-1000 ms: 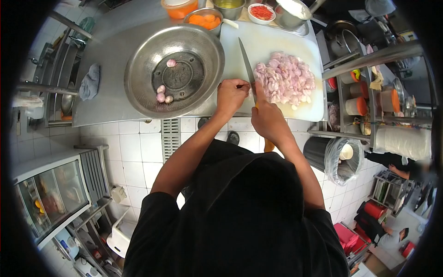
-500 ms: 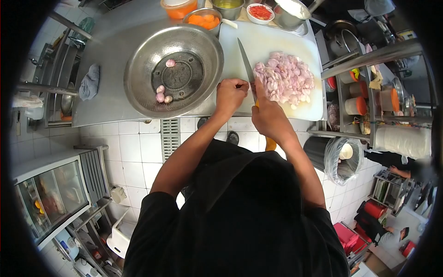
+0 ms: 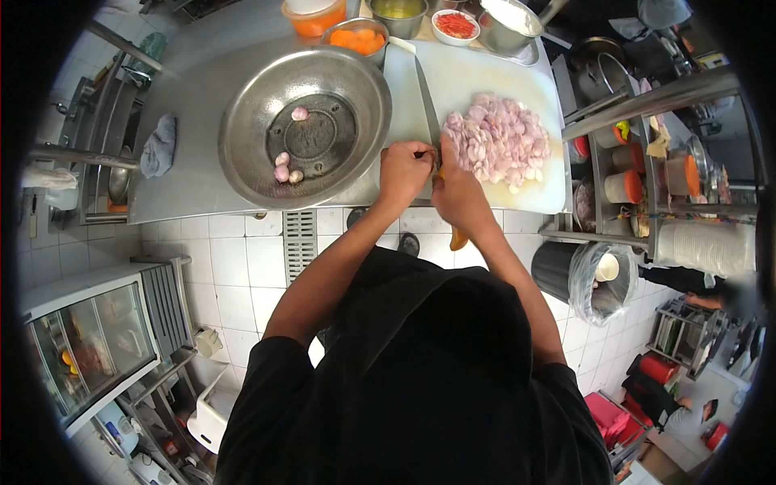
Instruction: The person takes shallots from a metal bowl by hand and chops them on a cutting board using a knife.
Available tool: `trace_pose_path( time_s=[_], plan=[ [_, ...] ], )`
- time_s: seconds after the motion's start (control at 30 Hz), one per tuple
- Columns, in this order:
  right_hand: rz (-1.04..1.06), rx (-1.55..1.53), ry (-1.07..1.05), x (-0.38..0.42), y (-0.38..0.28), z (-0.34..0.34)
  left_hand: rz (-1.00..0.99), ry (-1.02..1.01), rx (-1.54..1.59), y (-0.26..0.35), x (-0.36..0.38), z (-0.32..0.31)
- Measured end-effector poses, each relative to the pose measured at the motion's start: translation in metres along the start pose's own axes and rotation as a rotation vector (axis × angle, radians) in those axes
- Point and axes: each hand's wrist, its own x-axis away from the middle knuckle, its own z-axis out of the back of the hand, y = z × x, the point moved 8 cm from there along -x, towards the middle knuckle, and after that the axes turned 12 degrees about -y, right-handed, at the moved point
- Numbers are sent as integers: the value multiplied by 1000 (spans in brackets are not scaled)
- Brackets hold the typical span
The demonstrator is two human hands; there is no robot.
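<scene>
My right hand (image 3: 462, 196) is wrapped round the yellow handle of a long kitchen knife (image 3: 426, 93), whose blade points away over the white cutting board (image 3: 408, 105). Pinched closed beside the blade is my left hand (image 3: 406, 172); whatever sits between its fingertips is too small and dark to make out. A heap of pale pink shallots (image 3: 497, 139) lies on the board, right of the knife. To the left, a wide steel basin (image 3: 242, 145) holds a few whole shallots (image 3: 282, 172) near its front and another shallot (image 3: 300, 114) farther back.
Behind the basin stand a bowl of orange pieces (image 3: 356, 40) and an orange tub (image 3: 315, 23). A white bowl of red slices (image 3: 455, 26) is behind the board. A grey cloth (image 3: 158, 145) lies at left. A lined bin (image 3: 598, 279) stands on the floor at right.
My right hand and the knife have shifted left, closer to my left hand, and the blade stands a little more upright in view. My left hand keeps its pinch nearly in place.
</scene>
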Motion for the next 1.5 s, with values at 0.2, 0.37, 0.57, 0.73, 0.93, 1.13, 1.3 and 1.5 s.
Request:
trace_pose_path(
  time_s=[0.2,0.37,0.57,0.73,0.93,1.13,1.3,1.5],
  plan=[
    [128,-26,128,9,11,36,-232,67,-236,18,8,-14],
    [30,-80,99,31,-8,45,-287,24,-187,77,37,14],
    [62,-108,34,42,2,-6,-188,323,-561,60,-10,168],
    [-63,-67,-32,48,11,2,108,70,-834,-13,-50,219],
    [-13,-8,44,35,25,24,138,78,-815,-12,-52,225],
    [-67,-49,8,34,20,25,-94,166,-271,70,-17,206],
    [-80,-16,-24,32,23,26,-292,-87,-114,101,26,70],
    [-18,-19,25,38,17,33,-378,20,-392,45,8,0]
  ],
)
